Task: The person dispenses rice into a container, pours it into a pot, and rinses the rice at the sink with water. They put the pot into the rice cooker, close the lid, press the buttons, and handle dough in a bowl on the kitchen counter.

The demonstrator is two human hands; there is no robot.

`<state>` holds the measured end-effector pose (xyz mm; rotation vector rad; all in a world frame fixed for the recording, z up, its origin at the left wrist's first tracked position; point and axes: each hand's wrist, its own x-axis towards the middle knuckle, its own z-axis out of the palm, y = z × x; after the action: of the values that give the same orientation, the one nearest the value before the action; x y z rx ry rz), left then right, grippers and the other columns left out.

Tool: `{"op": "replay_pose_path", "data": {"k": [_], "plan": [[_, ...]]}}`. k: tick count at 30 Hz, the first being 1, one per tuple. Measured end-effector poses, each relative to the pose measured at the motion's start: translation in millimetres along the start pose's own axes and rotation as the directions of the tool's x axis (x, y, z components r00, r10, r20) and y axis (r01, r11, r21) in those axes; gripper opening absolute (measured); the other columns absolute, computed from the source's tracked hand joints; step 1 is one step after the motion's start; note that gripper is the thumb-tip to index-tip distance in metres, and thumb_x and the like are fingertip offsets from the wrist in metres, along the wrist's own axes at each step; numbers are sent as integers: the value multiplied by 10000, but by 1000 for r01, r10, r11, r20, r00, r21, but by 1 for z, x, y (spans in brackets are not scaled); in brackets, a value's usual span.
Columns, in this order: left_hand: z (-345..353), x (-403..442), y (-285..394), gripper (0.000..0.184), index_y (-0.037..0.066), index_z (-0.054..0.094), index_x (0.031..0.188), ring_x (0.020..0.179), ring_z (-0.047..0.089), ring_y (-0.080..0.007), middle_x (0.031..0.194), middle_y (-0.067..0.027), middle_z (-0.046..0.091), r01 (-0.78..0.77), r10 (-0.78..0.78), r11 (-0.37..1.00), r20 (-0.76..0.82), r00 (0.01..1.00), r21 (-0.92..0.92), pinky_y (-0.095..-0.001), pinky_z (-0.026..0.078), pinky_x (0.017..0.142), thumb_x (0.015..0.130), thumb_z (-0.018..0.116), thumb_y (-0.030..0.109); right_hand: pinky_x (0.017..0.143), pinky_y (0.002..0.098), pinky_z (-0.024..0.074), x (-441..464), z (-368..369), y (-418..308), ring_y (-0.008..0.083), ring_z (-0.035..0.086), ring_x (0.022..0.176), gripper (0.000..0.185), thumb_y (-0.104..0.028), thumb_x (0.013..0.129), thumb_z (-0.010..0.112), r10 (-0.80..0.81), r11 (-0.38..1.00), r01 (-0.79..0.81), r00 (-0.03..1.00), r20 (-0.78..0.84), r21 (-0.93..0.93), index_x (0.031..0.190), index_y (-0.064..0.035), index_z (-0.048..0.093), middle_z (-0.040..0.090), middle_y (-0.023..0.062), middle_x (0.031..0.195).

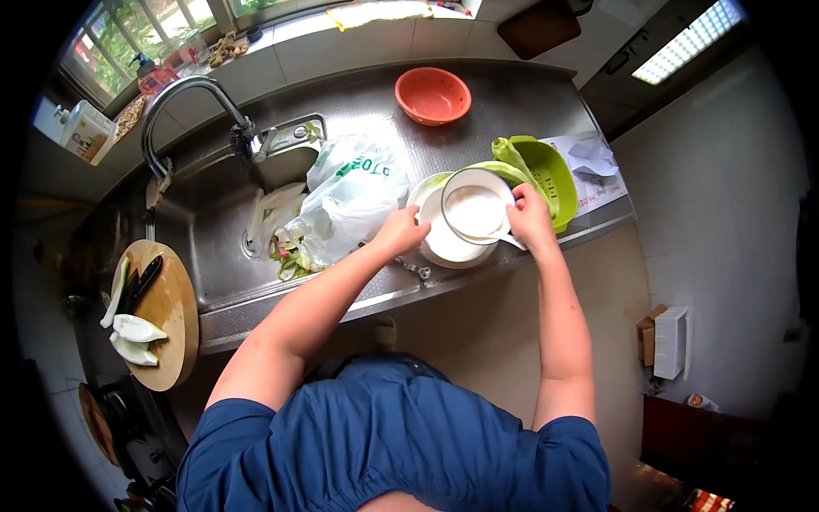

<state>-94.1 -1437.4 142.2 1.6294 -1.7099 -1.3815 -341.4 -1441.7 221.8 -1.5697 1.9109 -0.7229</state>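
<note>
My right hand (pixel 531 220) is closed on the rim of a small round bowl (pixel 476 205) with a dark edge and a pale inside. Under that bowl, partly covered by it, are white plates (pixel 444 241). My left hand (pixel 403 230) pinches the left edge of these plates. A white spoon-like handle (pixel 510 241) sticks out below the bowl toward my right hand. Just behind and to the right stands a green basket (pixel 559 183) with a long green vegetable (pixel 509 155) lying across it. Left of the plates lies a white plastic bag (pixel 350 200) with green print.
A red bowl (pixel 432 96) stands at the back of the counter. The sink (pixel 205 226) with its faucet (pixel 200 81) and vegetable scraps (pixel 293 260) is to the left. A round cutting board (pixel 179 320) carries a knife (pixel 150 275) and cut white pieces (pixel 136 328). Papers (pixel 593 162) lie far right.
</note>
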Motion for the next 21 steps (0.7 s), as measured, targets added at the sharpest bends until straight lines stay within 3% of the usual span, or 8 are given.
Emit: {"op": "replay_pose_path", "data": {"k": [1,5,11,14,17,19,20,21], "plan": [[4,6,-1,495,-81,483,1171,762,646,-319,923,-253,620,9,-9,996,5,1000,84,-391,497,763,757,541,184,615,340,469,4,-6,4,216,593,639,204,-80,746,613,-8,999,9,1000,-24,31,933,-32,547,610,121,722],[4,13,17,451,-77,494,1147,817,648,-312,947,-267,611,95,-95,987,-2,995,130,-388,512,750,764,535,157,586,337,468,4,-39,-8,206,589,579,194,-60,755,597,-40,998,33,992,-119,-53,942,-33,554,617,113,669],[-10,5,24,448,-58,451,1179,826,651,-296,985,-248,607,135,-135,989,15,991,-57,-373,541,580,756,508,79,577,312,466,1,-58,12,170,598,591,193,-41,755,597,-16,999,10,992,-126,-45,942,-23,552,636,109,689],[-38,-18,34,473,-35,437,1197,758,652,-282,969,-216,611,200,-209,954,-18,978,-223,-368,537,539,742,503,74,532,267,436,-2,-63,21,109,562,583,187,-13,779,577,8,997,2,992,-123,78,962,-26,539,622,76,674],[-91,-41,13,493,13,439,1211,635,605,-186,903,-136,599,127,-103,895,80,991,-428,-297,495,466,723,490,51,511,260,421,-8,-60,15,101,545,558,190,-14,785,578,4,988,10,996,-90,156,969,-21,528,611,63,656],[-130,-76,15,560,38,371,1269,621,597,-170,887,-135,594,47,-101,892,-98,990,-450,-303,481,443,720,481,30,479,250,388,-4,-45,23,83,496,519,186,-8,785,579,0,986,9,999,-54,164,962,-19,522,569,35,612],[-146,-90,8,590,73,351,1293,627,598,-182,883,-142,589,-17,-75,929,-231,970,-370,-309,488,448,719,475,20,478,251,387,-6,-36,20,82,490,518,184,-7,782,583,-11,989,16,999,-33,150,955,-17,523,560,30,608],[-162,-101,-3,609,100,336,1304,654,621,-246,926,-172,600,-165,99,979,-425,900,-122,-354,520,535,717,472,12,477,251,386,-8,-28,17,81,484,516,181,-6,778,587,-21,990,23,1000,-12,136,948,-15,524,552,25,605]]}}
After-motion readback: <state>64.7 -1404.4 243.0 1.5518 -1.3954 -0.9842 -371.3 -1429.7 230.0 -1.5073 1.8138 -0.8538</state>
